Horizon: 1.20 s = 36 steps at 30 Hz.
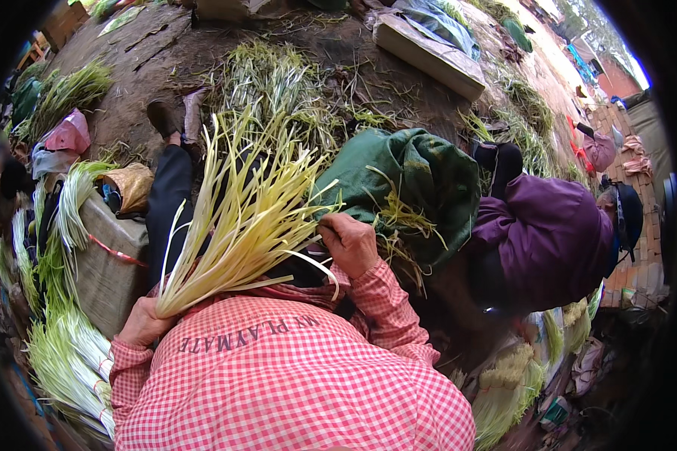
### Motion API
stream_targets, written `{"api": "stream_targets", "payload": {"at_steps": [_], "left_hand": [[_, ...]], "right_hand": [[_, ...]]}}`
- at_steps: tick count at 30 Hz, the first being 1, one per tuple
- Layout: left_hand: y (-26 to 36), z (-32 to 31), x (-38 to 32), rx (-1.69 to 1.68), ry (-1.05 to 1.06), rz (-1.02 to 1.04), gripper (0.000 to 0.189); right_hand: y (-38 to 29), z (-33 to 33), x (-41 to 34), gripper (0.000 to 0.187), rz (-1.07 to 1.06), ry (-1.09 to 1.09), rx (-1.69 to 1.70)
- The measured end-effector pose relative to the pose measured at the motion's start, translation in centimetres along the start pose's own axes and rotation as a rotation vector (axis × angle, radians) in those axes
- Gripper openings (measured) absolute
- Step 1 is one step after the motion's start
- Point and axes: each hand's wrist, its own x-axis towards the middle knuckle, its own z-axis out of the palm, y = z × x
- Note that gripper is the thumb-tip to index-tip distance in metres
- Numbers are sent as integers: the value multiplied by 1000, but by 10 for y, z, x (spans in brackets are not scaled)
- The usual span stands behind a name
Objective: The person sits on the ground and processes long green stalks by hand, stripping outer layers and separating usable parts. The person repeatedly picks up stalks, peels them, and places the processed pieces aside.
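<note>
A fanned bunch of pale yellow-green leafy stalks [248, 220], perhaps chives, lies across my lap. My left hand [149, 321] is closed around its gathered base at the waist of my checked shirt. At the tips' right side is my right hand [347, 242], its fingers bent and pinched together; whether a leaf is between them cannot be told. A green cloth sack [400, 175] rests just beyond that hand, with loose yellowish leaves [406, 217] on it. On the ground beyond my lap lies a heap of similar stalks [271, 84].
A co-worker in purple [541, 242] sits close on the right. Tied bundles of stalks [73, 361] lie at lower left, near a cloth-covered block [110, 259]. More bundles [508, 389] stand at lower right. A long pale block [429, 53] lies on the ground ahead.
</note>
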Motion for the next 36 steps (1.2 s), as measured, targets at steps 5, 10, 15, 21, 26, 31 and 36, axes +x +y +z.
{"api": "stream_targets", "payload": {"at_steps": [5,10,15,21,26,31,36], "left_hand": [[6,3,3,111,-3,50,21],[17,2,2,198,15,148,19],[14,2,3,316,39,184,19],[10,-3,1,315,66,176,20],[15,-9,4,401,51,191,24],[16,-8,3,387,106,207,24],[10,-8,3,430,117,213,22]], "right_hand": [[6,15,-1,14,80,56,-44],[12,29,2,14,100,56,-90],[27,27,3,13,206,117,-109],[69,-31,13,20,338,374,37],[22,-28,32,45,80,203,132],[-8,-7,50,32,-215,11,-13],[5,8,46,14,-169,8,-216]]}}
